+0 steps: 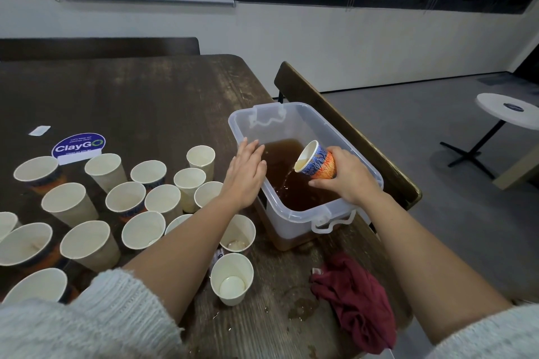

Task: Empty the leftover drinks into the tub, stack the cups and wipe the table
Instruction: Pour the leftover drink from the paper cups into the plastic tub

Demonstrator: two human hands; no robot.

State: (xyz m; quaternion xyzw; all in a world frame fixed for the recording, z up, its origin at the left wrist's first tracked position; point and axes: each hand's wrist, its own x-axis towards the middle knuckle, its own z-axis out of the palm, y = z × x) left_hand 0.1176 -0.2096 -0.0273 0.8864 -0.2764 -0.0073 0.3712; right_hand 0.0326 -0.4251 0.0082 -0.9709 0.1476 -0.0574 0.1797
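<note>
My right hand grips a blue and orange patterned paper cup, tipped on its side over the clear plastic tub. A thin stream runs from the cup into the brown liquid in the tub. My left hand rests flat with straight fingers on the tub's left rim. Several upright paper cups crowd the dark wooden table to the left. One cup stands near the front, another holds a little liquid. A dark red cloth lies crumpled at the front right.
Wet spill marks spot the table beside the cloth. A ClayGo sticker and a small white card lie at the left. A wooden bench runs behind the tub. A round white side table stands far right on the floor.
</note>
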